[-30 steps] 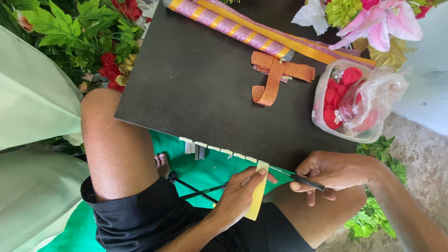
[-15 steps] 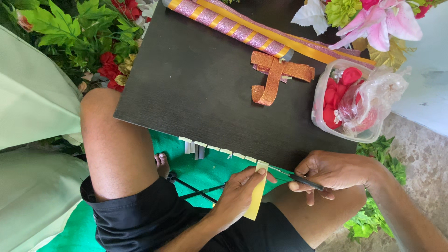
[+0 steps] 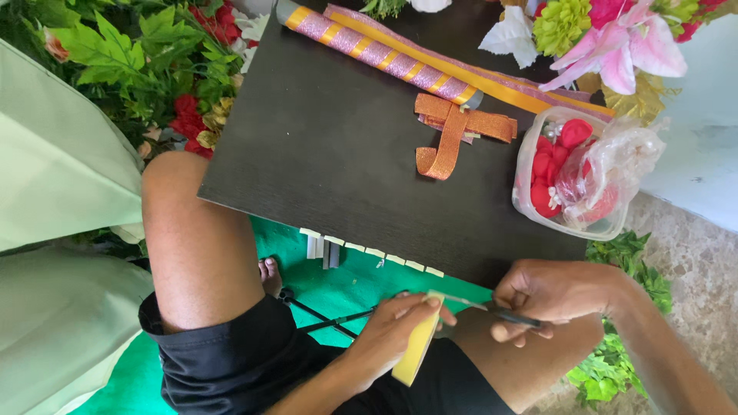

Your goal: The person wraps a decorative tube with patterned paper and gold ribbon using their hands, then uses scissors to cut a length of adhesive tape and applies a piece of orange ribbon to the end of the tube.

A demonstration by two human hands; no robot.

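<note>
Head view, left hand (image 3: 396, 327) gripping yellow strip (image 3: 417, 350), right hand (image 3: 550, 296) working scissors (image 3: 492, 307) (blades partly hidden)

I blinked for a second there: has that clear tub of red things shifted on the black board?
No. The clear tub sits at the same spot near the right edge of the black board, just right of the orange glitter strips, as before.

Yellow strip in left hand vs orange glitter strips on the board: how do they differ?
The yellow strip is matte, single and held by the left hand; the orange glitter strips sparkle, lie crossed and rest untouched on the black board. The right hand holds scissors against the yellow one. Both are flat bands.
</note>
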